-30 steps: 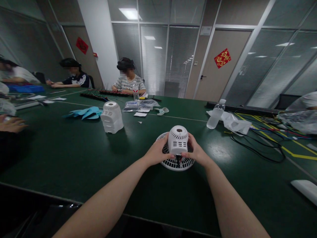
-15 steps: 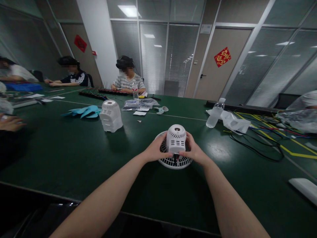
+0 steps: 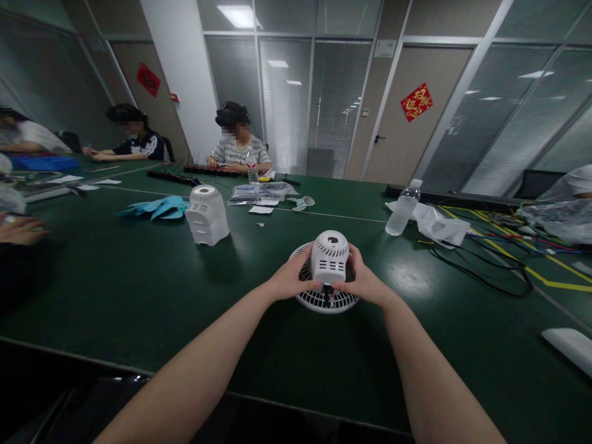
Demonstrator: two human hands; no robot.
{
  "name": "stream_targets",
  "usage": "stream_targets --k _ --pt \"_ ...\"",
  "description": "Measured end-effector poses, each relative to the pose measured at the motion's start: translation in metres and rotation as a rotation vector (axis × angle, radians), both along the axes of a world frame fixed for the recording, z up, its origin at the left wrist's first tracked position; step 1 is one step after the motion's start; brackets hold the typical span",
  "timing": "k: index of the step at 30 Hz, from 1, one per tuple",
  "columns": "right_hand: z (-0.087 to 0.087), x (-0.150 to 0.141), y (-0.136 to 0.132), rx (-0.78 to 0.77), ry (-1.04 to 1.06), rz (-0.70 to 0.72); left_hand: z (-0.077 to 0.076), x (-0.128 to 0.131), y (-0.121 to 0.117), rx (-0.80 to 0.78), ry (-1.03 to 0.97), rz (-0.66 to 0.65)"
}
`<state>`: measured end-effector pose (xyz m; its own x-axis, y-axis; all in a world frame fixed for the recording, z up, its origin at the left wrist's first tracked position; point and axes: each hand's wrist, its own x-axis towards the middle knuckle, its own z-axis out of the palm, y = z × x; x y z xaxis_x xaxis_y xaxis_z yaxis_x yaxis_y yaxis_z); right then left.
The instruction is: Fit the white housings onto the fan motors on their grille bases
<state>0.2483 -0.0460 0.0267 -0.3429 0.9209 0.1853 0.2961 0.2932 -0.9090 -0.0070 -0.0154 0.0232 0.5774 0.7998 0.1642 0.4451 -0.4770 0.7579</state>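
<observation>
The left hand (image 3: 295,275) and right hand (image 3: 363,277) curl round opposite sides of the white vented housing (image 3: 330,258), thumbs low, holding it over the round grille (image 3: 327,302) near the counter's (image 3: 296,364) front edge.

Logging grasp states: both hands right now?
Left hand: closed on the white fan housing, its left side.
Right hand: closed on the same housing, its right side.
</observation>
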Motion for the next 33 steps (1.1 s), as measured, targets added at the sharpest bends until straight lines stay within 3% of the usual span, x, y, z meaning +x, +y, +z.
stream_targets --k 13,21,33 --pt "-0.0043 0.0019 0.0033 0.008 -0.039 -0.016 0.008 -0.0018 -0.0006 -0.097 -0.092 0.024" --pt "-0.0038 0.0052 0.0034 -0.066 0.148 0.092 0.0091 0.0013 -0.0048 -0.069 0.001 0.049" --pt "-0.004 0.0065 0.0057 -0.025 0.102 0.084 0.0076 -0.0005 -0.0045 -0.021 0.048 0.064"
